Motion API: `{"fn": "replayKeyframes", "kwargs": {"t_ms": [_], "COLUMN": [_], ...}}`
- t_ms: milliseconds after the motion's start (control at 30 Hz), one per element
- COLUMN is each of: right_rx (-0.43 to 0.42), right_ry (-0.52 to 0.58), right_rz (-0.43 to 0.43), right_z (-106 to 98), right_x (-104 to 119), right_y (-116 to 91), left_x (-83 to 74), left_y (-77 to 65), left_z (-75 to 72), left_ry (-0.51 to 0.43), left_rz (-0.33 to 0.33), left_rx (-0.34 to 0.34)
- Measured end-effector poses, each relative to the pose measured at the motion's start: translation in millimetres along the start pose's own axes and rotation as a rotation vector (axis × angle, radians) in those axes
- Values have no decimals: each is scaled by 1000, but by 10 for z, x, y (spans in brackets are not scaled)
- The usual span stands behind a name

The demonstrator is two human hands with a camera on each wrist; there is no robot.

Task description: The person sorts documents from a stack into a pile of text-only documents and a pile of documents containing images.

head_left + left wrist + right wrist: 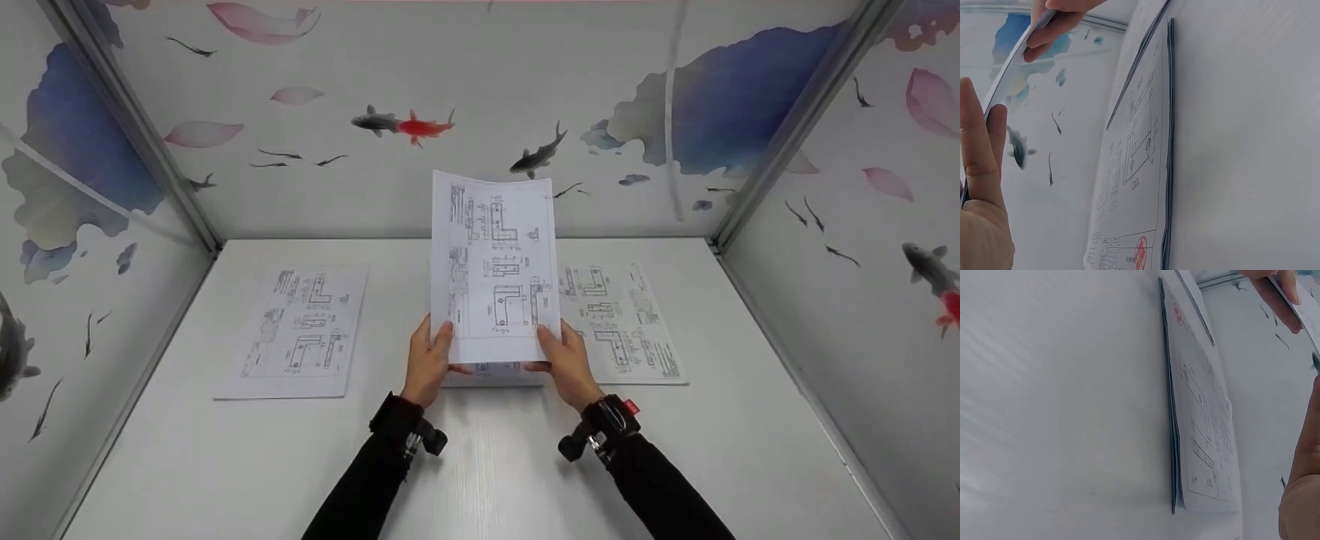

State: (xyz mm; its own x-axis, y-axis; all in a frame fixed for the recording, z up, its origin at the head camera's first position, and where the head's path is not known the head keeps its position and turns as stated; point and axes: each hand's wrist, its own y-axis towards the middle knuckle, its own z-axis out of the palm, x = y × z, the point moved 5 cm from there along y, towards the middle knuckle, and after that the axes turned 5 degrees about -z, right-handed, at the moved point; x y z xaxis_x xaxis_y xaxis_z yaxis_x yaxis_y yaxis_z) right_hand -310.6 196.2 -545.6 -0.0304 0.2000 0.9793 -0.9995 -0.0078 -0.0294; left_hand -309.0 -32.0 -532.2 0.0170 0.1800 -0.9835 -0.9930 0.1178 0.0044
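Both hands hold up a thin sheaf of paper printed with technical drawings of L-shaped parts. My left hand grips its lower left edge, thumb on the printed face and fingers behind. The right hand pinches the lower right edge the same way. In the left wrist view the sheaf appears edge-on between the left hand and the right hand. Below it, a middle paper stack lies on the table, mostly hidden; its drawing and red stamp show from the left wrist.
A left paper stack and a right paper stack, both with similar drawings, lie on the white table. White panels painted with fish and petals enclose the back and both sides, joined by metal corner posts.
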Motion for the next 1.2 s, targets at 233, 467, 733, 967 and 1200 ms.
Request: {"fn": "replayKeyframes", "kwargs": {"t_ms": [233,467,733,967,1200], "right_rx": [-6,-90,-181,-352,-442], "right_ry": [10,-54,-99,-135,-203], "right_rz": [27,11,23,58,109], "right_z": [-149,-404,-728,-1224,-1635], "right_x": [90,133,163,203,268], "right_y": [19,49,66,57,18], "left_x": [17,63,113,112,89], "left_y": [1,-7,-1,1,13], "left_z": [20,8,-15,-43,-77], "left_ry": [17,61,100,123,126], "left_rz": [-70,-144,-159,-142,-139], "left_rx": [25,49,85,89,49]}}
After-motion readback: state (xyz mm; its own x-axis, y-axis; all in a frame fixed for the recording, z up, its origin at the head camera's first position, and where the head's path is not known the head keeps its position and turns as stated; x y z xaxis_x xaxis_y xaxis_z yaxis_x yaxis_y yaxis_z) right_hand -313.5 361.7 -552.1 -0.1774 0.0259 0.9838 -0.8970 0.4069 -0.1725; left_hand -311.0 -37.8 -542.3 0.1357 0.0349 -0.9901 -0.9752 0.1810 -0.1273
